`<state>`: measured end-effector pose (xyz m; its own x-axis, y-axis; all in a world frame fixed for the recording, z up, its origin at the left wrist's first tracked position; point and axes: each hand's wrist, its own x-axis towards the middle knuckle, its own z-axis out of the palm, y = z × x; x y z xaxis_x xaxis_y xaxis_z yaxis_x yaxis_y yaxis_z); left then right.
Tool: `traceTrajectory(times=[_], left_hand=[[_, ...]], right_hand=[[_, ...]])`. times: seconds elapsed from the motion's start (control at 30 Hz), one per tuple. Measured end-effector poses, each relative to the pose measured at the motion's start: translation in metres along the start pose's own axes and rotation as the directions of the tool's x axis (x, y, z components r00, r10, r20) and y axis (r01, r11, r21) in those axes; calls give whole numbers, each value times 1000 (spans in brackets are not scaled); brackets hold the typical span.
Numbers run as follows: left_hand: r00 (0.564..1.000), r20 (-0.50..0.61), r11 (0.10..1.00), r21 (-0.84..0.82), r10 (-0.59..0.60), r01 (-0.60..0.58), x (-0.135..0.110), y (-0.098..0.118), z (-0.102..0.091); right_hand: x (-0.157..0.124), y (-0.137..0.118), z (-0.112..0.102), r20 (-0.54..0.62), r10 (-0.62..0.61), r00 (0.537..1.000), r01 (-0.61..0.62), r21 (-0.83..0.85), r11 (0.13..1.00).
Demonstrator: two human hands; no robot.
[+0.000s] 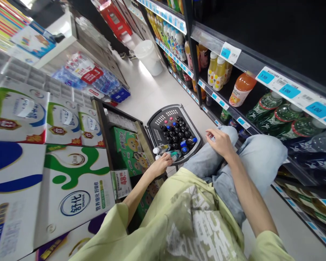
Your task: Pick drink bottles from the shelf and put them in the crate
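One bare left hand curled closed round clear plastic bottle with teal label, inside dark grey plastic basket, near black-capped dark bottles. Judgement: firm hold, slow motion advisable; neighbours could tip. Left arm extended, palm down. Right hand well apart, fingers loosely bent, nothing visibly held, by faded-blue denim knee; contact unclear.

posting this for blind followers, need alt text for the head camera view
The left hand is closed over a teal-labelled bottle in a dark shopping basket holding mostly dark bottles. The right hand is at the knee of pale jeans. Drink shelves stand to the right, stacked cartons to the left.
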<state>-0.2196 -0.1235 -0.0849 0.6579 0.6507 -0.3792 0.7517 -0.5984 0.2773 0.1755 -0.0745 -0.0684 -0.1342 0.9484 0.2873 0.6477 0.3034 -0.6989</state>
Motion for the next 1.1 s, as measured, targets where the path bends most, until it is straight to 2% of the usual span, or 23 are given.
traceTrajectory(times=[0.2,0.47,0.73,1.1], left_hand=[[997,70,1000,3,14,-14,24,-28,18],[987,109,983,-122,-121,134,50,-55,40],[973,116,971,-107,-201,214,58,-58,61],[966,152,973,-64,-210,222,67,-51,53]], right_hand=[[-1,-3,4,63,0,998,3,-48,999],[0,-4,5,123,24,992,-14,-75,997],[1,-7,3,203,83,976,-60,-117,991],[2,-13,-3,269,157,950,-123,-140,983]])
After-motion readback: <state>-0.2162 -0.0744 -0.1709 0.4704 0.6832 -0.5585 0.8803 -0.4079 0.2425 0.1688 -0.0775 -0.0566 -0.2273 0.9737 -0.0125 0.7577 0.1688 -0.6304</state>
